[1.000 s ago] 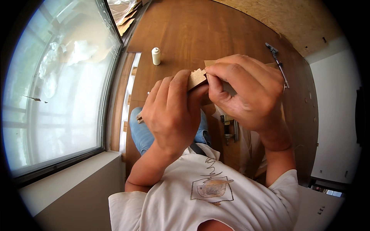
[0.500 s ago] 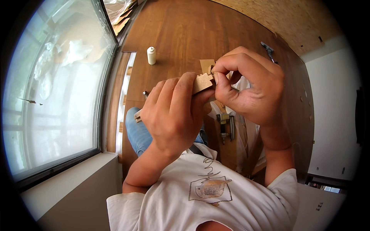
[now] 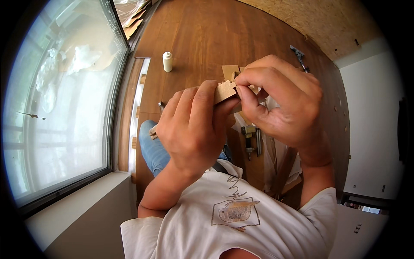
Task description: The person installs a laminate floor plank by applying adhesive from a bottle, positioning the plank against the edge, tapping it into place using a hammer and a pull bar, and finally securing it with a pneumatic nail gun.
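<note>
My left hand [image 3: 191, 124] wraps over a light wooden strip [image 3: 224, 91], held at a slant with its far, notched end rough and splintery. The thumb and forefinger of my right hand [image 3: 280, 100] pinch at that end; any small piece between their tips is too small to make out. The strip's near end pokes out left of my left hand. Below my right hand lies a nail gun [image 3: 249, 140] on the brown board. A flat piece of cardboard [image 3: 228, 70] shows just behind the wood.
A white squeeze bottle [image 3: 167, 61] stands on the brown wooden surface [image 3: 189, 30]. A grey long-handled tool [image 3: 297, 55] lies at the back right. A glazed window [image 3: 69, 121] runs along the left, a chipboard panel [image 3: 302, 15] along the upper right, and a white panel [image 3: 371, 125] at the right.
My hands and the strip have shifted slightly right, with my right fingertips still at the notched end. The view has moved a little, showing more of the nail gun.
</note>
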### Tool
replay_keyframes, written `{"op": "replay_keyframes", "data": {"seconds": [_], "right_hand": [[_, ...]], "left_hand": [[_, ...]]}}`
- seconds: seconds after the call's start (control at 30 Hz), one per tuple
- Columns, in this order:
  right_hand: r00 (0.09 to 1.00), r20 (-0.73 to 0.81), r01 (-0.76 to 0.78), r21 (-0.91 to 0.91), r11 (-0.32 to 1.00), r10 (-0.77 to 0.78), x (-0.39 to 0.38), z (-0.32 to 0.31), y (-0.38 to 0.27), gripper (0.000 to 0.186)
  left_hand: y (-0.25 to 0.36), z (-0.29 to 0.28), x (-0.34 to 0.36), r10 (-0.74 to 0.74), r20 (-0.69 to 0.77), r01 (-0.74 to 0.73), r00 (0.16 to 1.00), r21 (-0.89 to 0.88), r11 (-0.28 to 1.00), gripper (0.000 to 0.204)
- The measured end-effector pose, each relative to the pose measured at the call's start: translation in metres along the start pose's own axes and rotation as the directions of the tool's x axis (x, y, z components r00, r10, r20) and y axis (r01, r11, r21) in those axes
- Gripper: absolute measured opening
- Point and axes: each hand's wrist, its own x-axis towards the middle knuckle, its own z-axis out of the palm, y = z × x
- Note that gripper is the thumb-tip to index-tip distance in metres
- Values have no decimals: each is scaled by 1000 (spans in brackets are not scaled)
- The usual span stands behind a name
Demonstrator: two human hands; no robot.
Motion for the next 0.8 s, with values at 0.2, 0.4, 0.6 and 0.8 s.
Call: {"op": "replay_keyframes", "data": {"seconds": [0.2, 0.4, 0.6, 0.8], "right_hand": [[999, 31, 35, -119, 992, -32, 4, -5, -3, 17], [999, 15, 39, -131, 991, -37, 5, -6, -6, 16], [999, 8, 33, -124, 992, -32, 4, -4, -6, 17], [1000, 4, -25, -53, 998, 25, 4, -4, -8, 17]], "left_hand": [[3, 2, 1, -7, -2, 7, 1000, 16, 1000, 34], [2, 3, 2, 11, -16, -10, 1000, 17, 1000, 33], [2, 2, 1, 14, -20, -13, 1000, 20, 1000, 33], [3, 0, 1, 11, -12, -11, 1000, 9, 1000, 33]]}}
